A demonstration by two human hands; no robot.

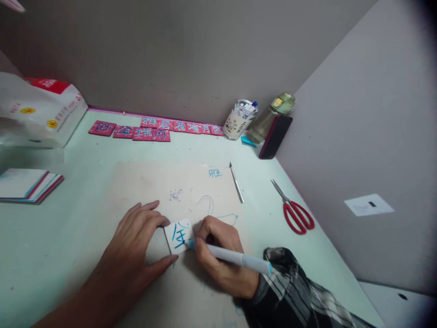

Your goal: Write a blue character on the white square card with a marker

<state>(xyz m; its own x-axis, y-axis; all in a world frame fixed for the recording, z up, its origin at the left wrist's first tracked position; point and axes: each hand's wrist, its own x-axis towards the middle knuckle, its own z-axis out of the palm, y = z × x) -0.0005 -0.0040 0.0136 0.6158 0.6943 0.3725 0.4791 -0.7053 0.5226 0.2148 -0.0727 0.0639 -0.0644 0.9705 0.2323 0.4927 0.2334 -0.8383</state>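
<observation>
A small white card [176,246] lies on a beige sheet [136,182], bearing a Chinese character in blue strokes. My left hand [136,246] steadies the card, index fingertip at its upper left corner and thumb at its lower edge. In my right hand [218,255] is a white marker [235,257] with a light blue end, held like a pen. Its tip meets the card near the lower strokes. The right fingers partly cover the card's right edge. Blue characters and loose lines mark the sheet around my hands.
A craft knife [236,183] and red-handled scissors [293,209] lie to the right. Several pink character tiles [123,131] line the wall, beside a can of pens [235,125], a green bottle [264,120] and a phone [276,136]. Stacked cards [23,182] and a white bag [41,111] are left.
</observation>
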